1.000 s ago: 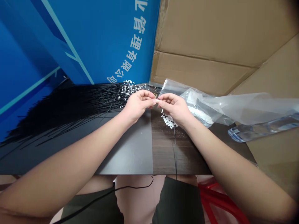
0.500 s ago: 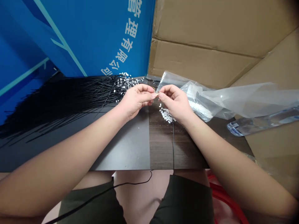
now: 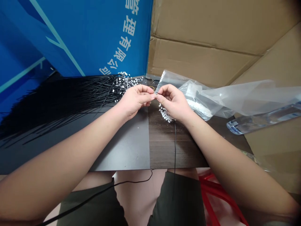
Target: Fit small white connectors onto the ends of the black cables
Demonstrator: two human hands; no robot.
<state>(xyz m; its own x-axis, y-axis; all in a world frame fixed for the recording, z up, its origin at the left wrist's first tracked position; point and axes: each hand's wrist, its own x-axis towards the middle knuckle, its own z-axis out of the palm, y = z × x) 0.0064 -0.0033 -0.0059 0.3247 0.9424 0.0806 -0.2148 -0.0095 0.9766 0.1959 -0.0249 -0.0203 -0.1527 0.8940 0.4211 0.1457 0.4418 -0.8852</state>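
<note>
My left hand and my right hand meet fingertip to fingertip above the table. A thin black cable runs from beneath my right hand down over the table's front edge; its dark end shows at the right fingertips, which pinch it. My left thumb and index finger are closed in a pinch, and what sits between them is too small to tell. Just below the right fingers lies a pile of small white pieces. To the left spreads a big bundle of black cables, many tipped with white pieces.
A clear plastic bag holding white pieces lies to the right, near a clear bluish plastic item. Behind stand a blue printed panel and cardboard. Another black cord hangs below the table edge; a red stool stands underneath.
Both hands stay joined at the fingertips with only slight finger movement. The view has shifted a little, and the hanging cable's lower end now shows over the right thigh.
</note>
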